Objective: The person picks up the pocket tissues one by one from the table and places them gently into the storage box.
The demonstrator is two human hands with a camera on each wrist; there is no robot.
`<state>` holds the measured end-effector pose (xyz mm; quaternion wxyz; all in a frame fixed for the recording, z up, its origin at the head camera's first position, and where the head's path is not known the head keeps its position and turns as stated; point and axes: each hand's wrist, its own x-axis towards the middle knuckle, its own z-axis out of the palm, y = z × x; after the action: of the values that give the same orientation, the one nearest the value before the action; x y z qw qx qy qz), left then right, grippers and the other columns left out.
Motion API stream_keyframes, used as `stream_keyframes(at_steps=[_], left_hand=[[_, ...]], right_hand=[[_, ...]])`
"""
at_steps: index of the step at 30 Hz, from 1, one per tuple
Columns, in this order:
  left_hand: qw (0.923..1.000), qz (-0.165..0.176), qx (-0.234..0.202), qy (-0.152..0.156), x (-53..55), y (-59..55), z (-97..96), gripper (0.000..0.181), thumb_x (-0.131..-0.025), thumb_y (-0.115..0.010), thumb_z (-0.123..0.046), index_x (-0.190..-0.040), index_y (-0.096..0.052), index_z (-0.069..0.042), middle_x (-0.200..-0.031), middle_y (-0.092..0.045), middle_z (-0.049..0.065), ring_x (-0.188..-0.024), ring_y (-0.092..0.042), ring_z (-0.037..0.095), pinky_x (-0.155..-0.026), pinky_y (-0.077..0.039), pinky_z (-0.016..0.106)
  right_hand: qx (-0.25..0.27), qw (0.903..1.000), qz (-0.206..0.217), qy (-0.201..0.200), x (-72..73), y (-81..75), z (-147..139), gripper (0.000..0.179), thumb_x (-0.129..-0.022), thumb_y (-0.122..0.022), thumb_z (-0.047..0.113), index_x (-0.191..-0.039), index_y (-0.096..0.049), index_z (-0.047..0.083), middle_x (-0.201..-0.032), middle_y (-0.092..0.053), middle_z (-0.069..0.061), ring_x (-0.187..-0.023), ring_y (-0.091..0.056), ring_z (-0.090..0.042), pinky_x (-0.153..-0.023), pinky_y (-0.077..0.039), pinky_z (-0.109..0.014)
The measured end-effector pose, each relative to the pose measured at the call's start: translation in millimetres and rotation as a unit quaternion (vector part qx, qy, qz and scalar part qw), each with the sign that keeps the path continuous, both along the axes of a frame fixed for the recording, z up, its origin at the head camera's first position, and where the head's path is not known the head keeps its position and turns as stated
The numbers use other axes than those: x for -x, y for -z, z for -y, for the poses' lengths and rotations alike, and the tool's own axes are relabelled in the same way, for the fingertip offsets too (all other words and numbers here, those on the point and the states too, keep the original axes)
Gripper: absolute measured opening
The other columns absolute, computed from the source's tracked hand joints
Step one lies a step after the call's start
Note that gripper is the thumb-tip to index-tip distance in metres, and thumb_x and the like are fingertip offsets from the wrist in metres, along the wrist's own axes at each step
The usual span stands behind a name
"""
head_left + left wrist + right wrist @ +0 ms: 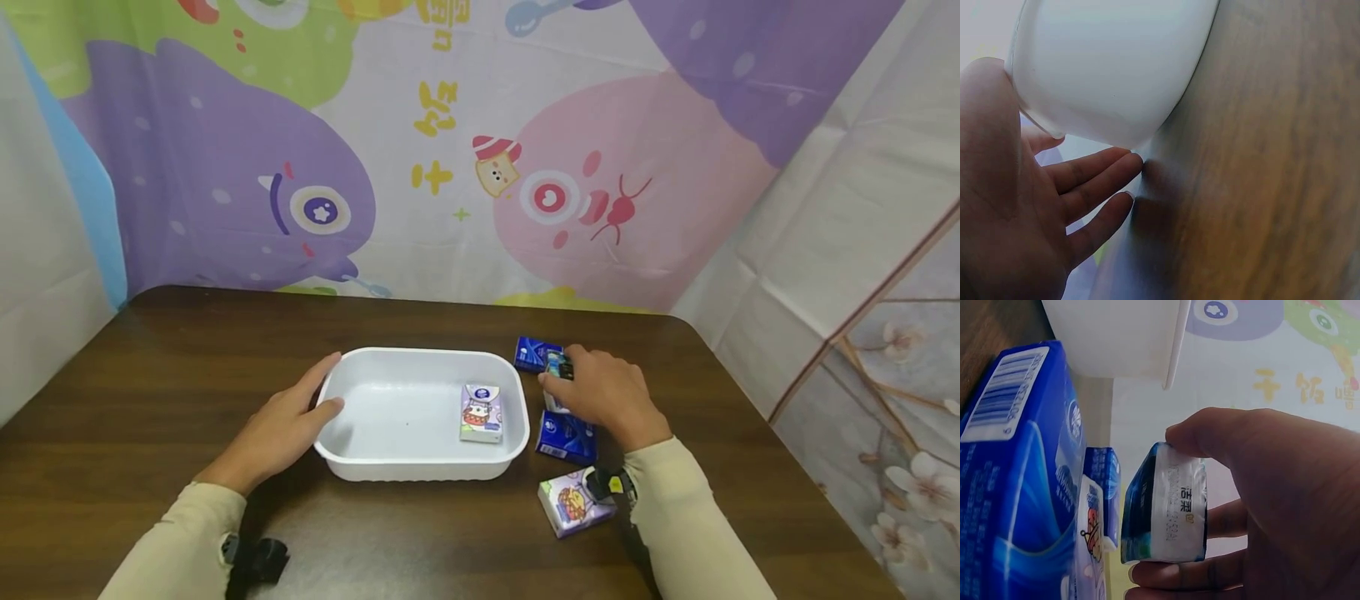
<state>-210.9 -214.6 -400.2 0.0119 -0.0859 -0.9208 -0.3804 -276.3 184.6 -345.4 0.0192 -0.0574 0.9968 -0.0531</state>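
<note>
A white plastic basin sits on the table, with one cartoon-printed tissue pack lying inside at its right end. My left hand holds the basin's left end, thumb over the rim and other fingers outside. To the right of the basin, my right hand pinches a small dark-blue and white tissue pack between thumb and fingers. Around that hand lie a blue tissue pack farther back, another blue pack nearer, and a light-purple pack partly hidden between them.
One more cartoon tissue pack lies on the brown table beneath the right wrist. A cartoon-printed curtain hangs behind the table's far edge.
</note>
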Motion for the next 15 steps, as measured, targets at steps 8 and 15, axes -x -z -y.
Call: stream_keyframes(at_steps=[8,15], left_hand=[[1.0000,0.002,-0.006,0.001,-1.3,-0.6,-0.6,0.066,-0.104,-0.050,-0.039,-0.161,-0.022,-0.018,-0.154,-0.038,0.023,-0.133,-0.045,0.047,-0.100,-0.038,0.067],[0.9999,0.005,-0.015,-0.001,-2.0,-0.8,-0.4,0.066,-0.104,-0.050,-0.039,-0.161,-0.022,-0.019,-0.155,-0.037,0.022,-0.134,-0.044,0.046,-0.102,-0.037,0.066]], right_hand=[[0.005,1.0000,-0.002,-0.005,-2.0,-2.1,4.3,0.081,-0.092,-0.055,0.066,-0.147,-0.048,0.008,-0.135,-0.060,-0.020,-0.117,-0.060,-0.040,-0.095,-0.045,-0.063],[0.014,0.9994,-0.028,-0.017,-3.1,-3.2,5.6,0.076,-0.096,-0.047,0.065,-0.145,-0.050,0.007,-0.132,-0.062,-0.020,-0.113,-0.062,-0.040,-0.092,-0.048,-0.062]])
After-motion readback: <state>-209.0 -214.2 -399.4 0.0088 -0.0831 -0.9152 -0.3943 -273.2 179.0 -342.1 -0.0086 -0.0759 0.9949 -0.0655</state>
